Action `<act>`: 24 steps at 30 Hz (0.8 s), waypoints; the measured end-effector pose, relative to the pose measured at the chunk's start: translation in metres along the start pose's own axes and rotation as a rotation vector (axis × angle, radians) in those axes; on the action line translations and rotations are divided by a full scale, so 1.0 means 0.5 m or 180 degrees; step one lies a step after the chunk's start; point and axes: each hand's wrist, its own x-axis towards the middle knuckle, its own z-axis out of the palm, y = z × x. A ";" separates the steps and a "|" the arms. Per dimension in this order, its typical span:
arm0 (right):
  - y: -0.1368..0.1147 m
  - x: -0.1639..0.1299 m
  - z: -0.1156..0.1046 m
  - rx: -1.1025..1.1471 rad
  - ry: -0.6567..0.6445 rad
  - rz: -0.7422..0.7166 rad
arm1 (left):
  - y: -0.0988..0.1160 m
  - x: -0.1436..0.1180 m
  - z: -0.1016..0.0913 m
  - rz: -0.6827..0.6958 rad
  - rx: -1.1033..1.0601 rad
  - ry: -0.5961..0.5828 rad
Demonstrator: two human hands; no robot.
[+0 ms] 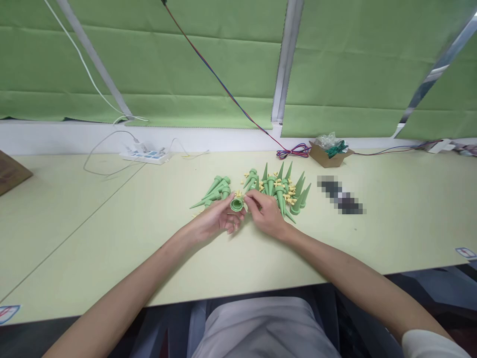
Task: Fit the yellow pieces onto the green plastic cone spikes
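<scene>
Left hand (pixel 218 221) gripping a smooth green plastic cone (pixel 236 204) at frame centre, round open end facing the camera, right hand (pixel 266 213) pinching its rim, loose cones (pixel 283 191) lying behind.

Green cones (pixel 283 191) with yellow bits (pixel 291 190) on a pale yellow-green table (pixel 112 223), green blinds (pixel 186 59), white power strip (pixel 146 156)

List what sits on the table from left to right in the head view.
Cardboard piece at the edge → white power strip → small pile of green cones → green cone held by the left hand → right hand → bigger pile of cones → small cardboard box.
</scene>
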 end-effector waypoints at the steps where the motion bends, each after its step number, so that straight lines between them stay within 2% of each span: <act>1: 0.001 0.000 0.000 0.0010 -0.0025 0.0001 | 0.000 0.000 -0.001 0.0037 -0.0011 0.0018; 6: 0.001 0.001 -0.001 0.0038 -0.0095 0.0009 | -0.003 -0.001 -0.009 0.0179 0.0110 -0.0115; 11: 0.001 0.002 -0.002 0.0080 -0.0125 -0.0017 | -0.006 -0.002 -0.012 0.0474 0.0399 -0.0043; 18: 0.012 0.001 0.000 -0.0050 -0.0178 0.0082 | -0.006 -0.008 -0.014 0.1161 0.2007 0.0233; 21: 0.014 0.000 0.000 -0.0028 -0.0196 0.0115 | -0.009 -0.007 -0.011 0.1403 0.2390 0.0524; 24: 0.013 0.000 0.000 -0.0008 -0.0184 0.0132 | -0.014 -0.002 -0.011 0.1823 0.2693 0.0776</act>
